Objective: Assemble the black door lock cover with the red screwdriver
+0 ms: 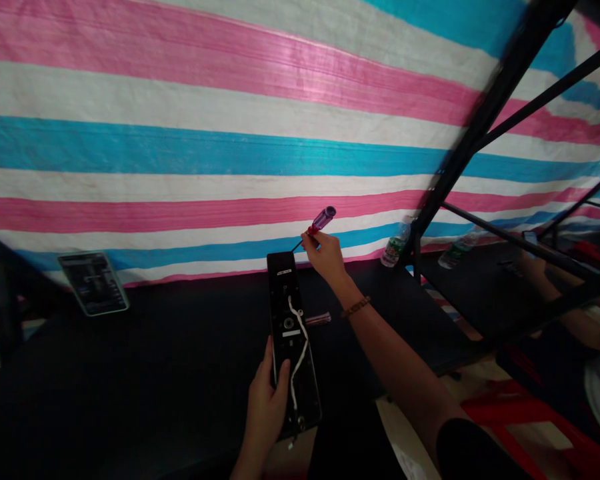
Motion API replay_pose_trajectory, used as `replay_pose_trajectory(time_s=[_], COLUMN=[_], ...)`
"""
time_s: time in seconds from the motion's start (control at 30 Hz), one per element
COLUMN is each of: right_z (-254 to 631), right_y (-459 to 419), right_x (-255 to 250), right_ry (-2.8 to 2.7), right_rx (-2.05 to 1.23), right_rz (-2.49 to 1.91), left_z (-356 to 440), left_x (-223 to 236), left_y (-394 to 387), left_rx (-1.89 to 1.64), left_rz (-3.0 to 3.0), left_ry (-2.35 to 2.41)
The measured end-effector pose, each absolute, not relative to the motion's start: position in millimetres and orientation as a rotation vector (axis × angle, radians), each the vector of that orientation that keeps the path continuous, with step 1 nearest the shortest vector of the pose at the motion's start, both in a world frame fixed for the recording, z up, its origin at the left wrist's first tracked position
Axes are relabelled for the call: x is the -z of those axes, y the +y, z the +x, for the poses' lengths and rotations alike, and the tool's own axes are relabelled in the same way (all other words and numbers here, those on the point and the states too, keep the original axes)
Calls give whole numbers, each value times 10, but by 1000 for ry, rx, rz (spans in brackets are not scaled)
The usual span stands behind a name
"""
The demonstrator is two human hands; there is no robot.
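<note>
A long black panel [279,291] lies at the table's near edge, with a white cable [304,351] running down its face to a small connector past its lower end. My left hand [269,399] grips the panel's lower left side, thumb on top. In my right hand [327,257] is a screwdriver [324,218] with a clear purple handle, pinched low near the shaft. Its thin shaft slants down to the panel's top right corner; whether the tip touches cannot be made out. Beside the panel's right edge lies a second small reddish, clear-handled tool [319,319].
A phone [94,283] leans at the back left of the black table [180,373]. Plastic bottles [397,245] stand near the black metal frame [447,177] at right. Striped sheeting [220,147] hangs behind. Farther right, another person's arm [570,293] and a red stool [520,413] show.
</note>
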State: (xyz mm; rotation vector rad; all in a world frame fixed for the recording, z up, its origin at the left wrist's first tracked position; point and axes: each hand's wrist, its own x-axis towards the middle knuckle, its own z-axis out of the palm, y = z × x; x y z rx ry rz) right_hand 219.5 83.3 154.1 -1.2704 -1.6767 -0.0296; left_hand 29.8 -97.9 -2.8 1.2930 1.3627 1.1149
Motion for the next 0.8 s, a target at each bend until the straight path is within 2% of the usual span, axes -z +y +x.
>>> replay_pose_trajectory(time_s=[0.8], right_z=[2119], right_y=[879], right_x=[-1614], right_ry=[-1782], right_rx=[54], right_rz=[-1297], left_z=[273], left_x=[64], left_y=[-970], left_rx=[-1132], left_rz=[1332], left_ry=[1338])
